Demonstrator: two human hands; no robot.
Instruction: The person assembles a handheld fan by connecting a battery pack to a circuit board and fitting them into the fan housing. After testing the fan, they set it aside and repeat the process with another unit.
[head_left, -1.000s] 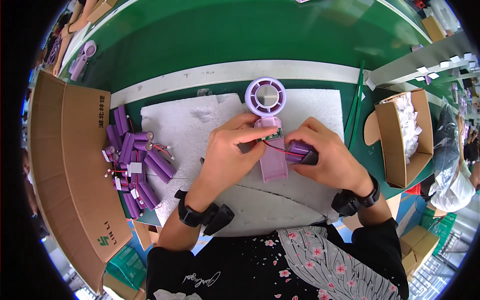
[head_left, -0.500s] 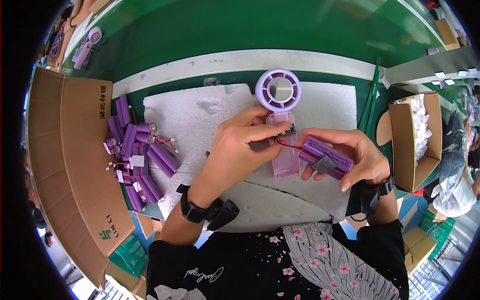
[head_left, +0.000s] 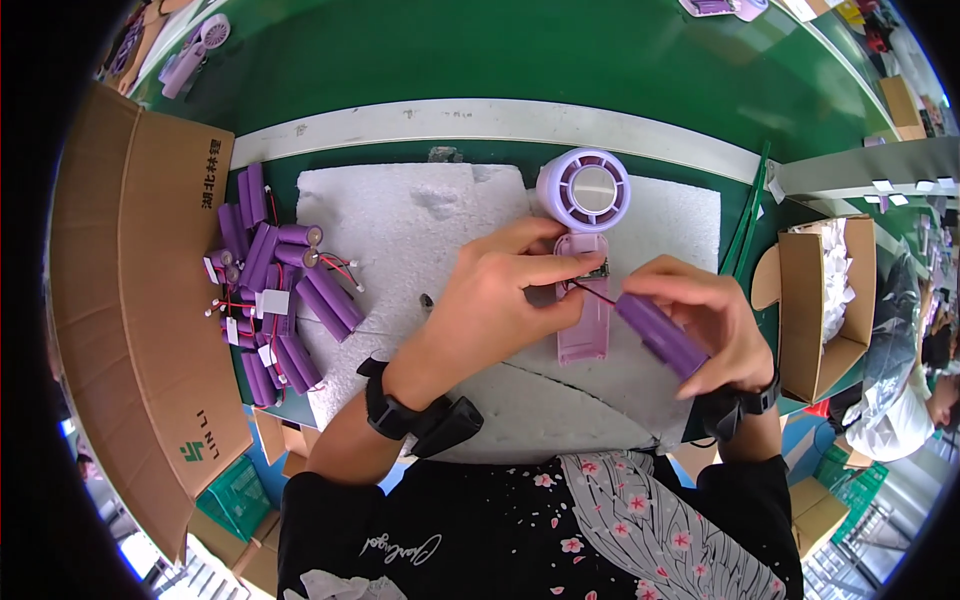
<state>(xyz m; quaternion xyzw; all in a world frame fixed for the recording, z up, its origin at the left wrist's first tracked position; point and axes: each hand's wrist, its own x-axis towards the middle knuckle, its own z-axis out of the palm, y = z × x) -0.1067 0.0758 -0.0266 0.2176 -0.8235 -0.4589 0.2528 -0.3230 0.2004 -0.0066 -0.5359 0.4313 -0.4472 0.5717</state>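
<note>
A lilac handheld fan lies on the foam sheet, its round head (head_left: pixel 588 192) toward the far side and its open pink handle shell (head_left: pixel 583 335) toward me. My left hand (head_left: pixel 500 285) pinches a small green circuit board (head_left: pixel 601 270) at the upper end of that shell; its fingertips partly cover the board and the wire ends. Thin wires run from there to a purple battery pack (head_left: pixel 660 333). My right hand (head_left: pixel 722 325) grips the pack between thumb and fingers, tilted, just right of the shell. The pack is slightly blurred.
Several purple battery packs (head_left: pixel 270 290) with wires and white plugs are heaped at the left, beside a tall cardboard box (head_left: pixel 165 300). White foam sheets (head_left: pixel 390 220) cover the bench. At the right are green strips (head_left: pixel 745 215) and a carton of white scraps (head_left: pixel 800 320).
My right hand has turned the battery pack, so the grey pad on it no longer shows. The fan head has tilted a little. My left hand keeps its pinch at the board.
</note>
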